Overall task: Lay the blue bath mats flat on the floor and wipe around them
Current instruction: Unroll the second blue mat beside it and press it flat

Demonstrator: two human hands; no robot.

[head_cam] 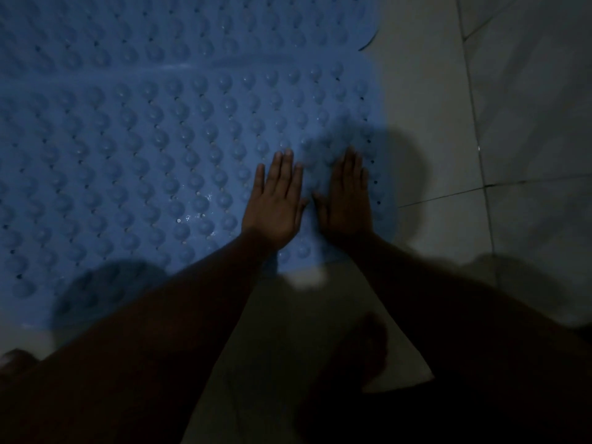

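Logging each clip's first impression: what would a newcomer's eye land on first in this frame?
Two bare hands pressed flat side by side, the left hand and the right hand, on the near right corner of a bumpy blue bath mat filling the frame's left. A second blue mat adjoins it at the top; pale floor tiles lie to the right.

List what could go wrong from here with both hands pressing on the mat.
Water glints on the near blue mat beside the left hand, so the flat palms may slip. The far mat seems to overlap it along a ridge, which might stay raised. The right hand works in deep shadow, hiding wrinkles near the tiled floor.
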